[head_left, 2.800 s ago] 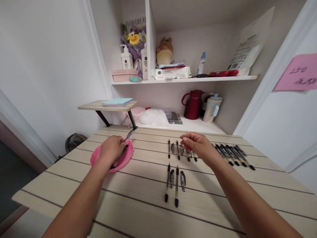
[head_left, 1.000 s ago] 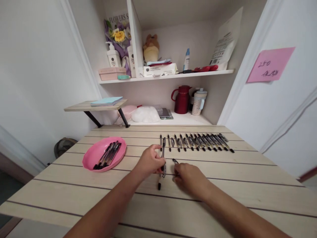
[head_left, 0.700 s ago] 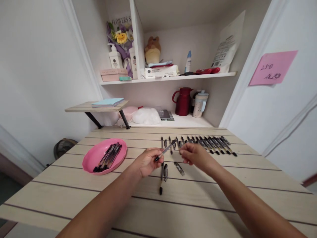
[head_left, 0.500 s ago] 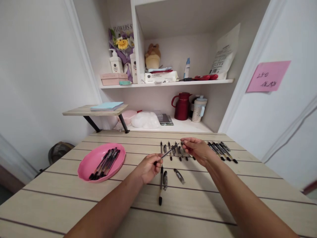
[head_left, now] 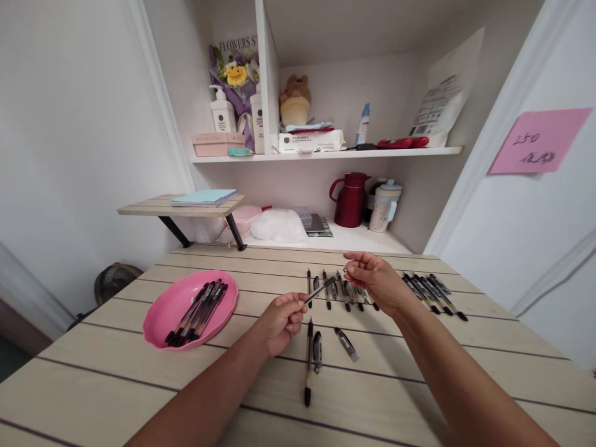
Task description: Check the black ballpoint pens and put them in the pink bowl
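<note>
My left hand (head_left: 282,318) is closed around the lower end of a black pen (head_left: 320,289) that slants up to the right above the table. My right hand (head_left: 375,277) is closed in a pinch just beyond the pen's upper tip; what it pinches is too small to name. Below the hands an uncapped pen (head_left: 308,362) lies beside two loose pen caps (head_left: 317,343), the second cap (head_left: 347,344) a little to the right. A row of several pens (head_left: 423,292) lies along the far side. A pink dish (head_left: 162,313) on the left holds several capped pens (head_left: 198,304).
The wooden slatted table (head_left: 116,385) stands against an alcove. A small raised shelf (head_left: 179,205) with a blue notebook sits at the back left. A red jug (head_left: 350,198) and a white jug (head_left: 384,205) stand on the ledge behind. A pink note (head_left: 537,139) is stuck on the right wall.
My left hand picked a pen off the table and raised it. My right hand left the cap on the table and rose to the pen's upper tip.
</note>
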### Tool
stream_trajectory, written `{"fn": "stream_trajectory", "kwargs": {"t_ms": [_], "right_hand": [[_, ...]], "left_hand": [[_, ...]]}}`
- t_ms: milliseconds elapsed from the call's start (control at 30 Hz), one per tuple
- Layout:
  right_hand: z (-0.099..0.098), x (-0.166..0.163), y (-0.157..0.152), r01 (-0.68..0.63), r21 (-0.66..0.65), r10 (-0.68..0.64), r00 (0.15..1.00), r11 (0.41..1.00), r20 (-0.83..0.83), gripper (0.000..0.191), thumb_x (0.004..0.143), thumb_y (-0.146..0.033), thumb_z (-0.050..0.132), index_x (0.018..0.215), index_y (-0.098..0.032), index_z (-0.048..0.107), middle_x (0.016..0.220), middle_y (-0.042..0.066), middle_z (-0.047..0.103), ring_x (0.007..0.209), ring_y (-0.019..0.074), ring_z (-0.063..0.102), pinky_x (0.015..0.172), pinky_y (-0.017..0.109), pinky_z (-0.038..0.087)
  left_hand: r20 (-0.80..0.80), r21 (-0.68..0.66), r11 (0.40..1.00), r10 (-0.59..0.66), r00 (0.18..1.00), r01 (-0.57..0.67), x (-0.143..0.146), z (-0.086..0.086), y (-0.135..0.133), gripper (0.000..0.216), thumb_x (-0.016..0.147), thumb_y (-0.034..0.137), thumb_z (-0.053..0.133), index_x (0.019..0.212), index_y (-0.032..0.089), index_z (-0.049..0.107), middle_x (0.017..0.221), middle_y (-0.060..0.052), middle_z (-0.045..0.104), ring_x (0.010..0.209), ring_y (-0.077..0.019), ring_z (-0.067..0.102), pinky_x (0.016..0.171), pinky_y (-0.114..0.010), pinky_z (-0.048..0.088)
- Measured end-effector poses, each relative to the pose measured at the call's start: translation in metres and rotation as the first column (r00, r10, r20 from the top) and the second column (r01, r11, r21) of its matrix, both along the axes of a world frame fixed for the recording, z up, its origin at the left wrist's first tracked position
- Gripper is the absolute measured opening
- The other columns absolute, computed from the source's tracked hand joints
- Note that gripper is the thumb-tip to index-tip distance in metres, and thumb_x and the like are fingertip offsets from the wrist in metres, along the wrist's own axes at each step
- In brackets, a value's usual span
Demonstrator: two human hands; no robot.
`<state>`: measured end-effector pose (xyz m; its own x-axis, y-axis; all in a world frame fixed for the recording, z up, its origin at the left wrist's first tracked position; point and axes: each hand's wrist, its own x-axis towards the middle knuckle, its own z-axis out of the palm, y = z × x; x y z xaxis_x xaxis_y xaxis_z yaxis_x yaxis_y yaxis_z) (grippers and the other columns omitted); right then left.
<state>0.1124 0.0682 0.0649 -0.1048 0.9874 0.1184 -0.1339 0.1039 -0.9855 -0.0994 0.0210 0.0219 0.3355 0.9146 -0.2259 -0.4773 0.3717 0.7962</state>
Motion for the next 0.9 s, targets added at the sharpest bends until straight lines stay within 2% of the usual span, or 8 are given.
{"fn": "stream_trajectory", "kwargs": {"t_ms": [300, 533, 700, 900], "right_hand": [[0.002, -0.003, -0.003, -0.081, 0.017, 0.078, 0.989, 0.997, 0.125, 0.043, 0.058, -0.029, 0.068, 0.097, -0.019, 0.053, 0.063, -0.004, 0.055, 0.057, 0.0099, 0.054, 0.052, 0.022, 0.038], [-0.003, -0.01, -0.005, -0.042, -0.008, 0.042, 0.999, 0.999, 0.007, 0.044, 0.059, -0.025, 0.067, 0.101, -0.019, 0.052, 0.067, -0.004, 0.056, 0.058, 0.0081, 0.052, 0.056, 0.021, 0.039], [-0.004, -0.014, -0.006, -0.034, 0.024, 0.034, 0.999, 0.999, -0.003, 0.046, 0.056, -0.021, 0.07, 0.099, -0.019, 0.052, 0.068, -0.004, 0.058, 0.056, 0.0068, 0.05, 0.054, 0.02, 0.038], [-0.002, -0.015, -0.007, 0.001, -0.035, -0.002, 1.0, 0.999, -0.015, 0.041, 0.059, -0.027, 0.072, 0.097, -0.019, 0.057, 0.063, -0.004, 0.058, 0.057, 0.0081, 0.052, 0.057, 0.021, 0.041]], "left_hand": [[-0.028, 0.012, 1.0, -0.004, 1.0, 0.004, 0.001, 0.001, -0.001, 0.023, 0.064, 0.009, 0.059, 0.086, 0.012, 0.053, 0.068, 0.002, 0.049, 0.041, 0.0018, 0.028, 0.035, -0.012, 0.011], [-0.014, 0.001, 1.0, 0.001, 1.0, -0.001, 0.002, 0.0, -0.004, 0.021, 0.066, 0.01, 0.058, 0.086, 0.012, 0.052, 0.068, 0.002, 0.048, 0.042, 0.0022, 0.028, 0.036, -0.011, 0.012], [-0.023, 0.025, 0.999, 0.039, 0.999, -0.038, 0.004, 0.0, -0.007, 0.023, 0.065, 0.009, 0.058, 0.086, 0.012, 0.052, 0.068, 0.002, 0.048, 0.042, 0.0018, 0.029, 0.036, -0.012, 0.013], [0.018, 0.047, 0.997, 0.053, 0.998, -0.053, 0.006, 0.002, -0.01, 0.024, 0.064, 0.011, 0.062, 0.087, 0.012, 0.053, 0.069, 0.001, 0.049, 0.043, 0.0014, 0.03, 0.036, -0.012, 0.014]]}}
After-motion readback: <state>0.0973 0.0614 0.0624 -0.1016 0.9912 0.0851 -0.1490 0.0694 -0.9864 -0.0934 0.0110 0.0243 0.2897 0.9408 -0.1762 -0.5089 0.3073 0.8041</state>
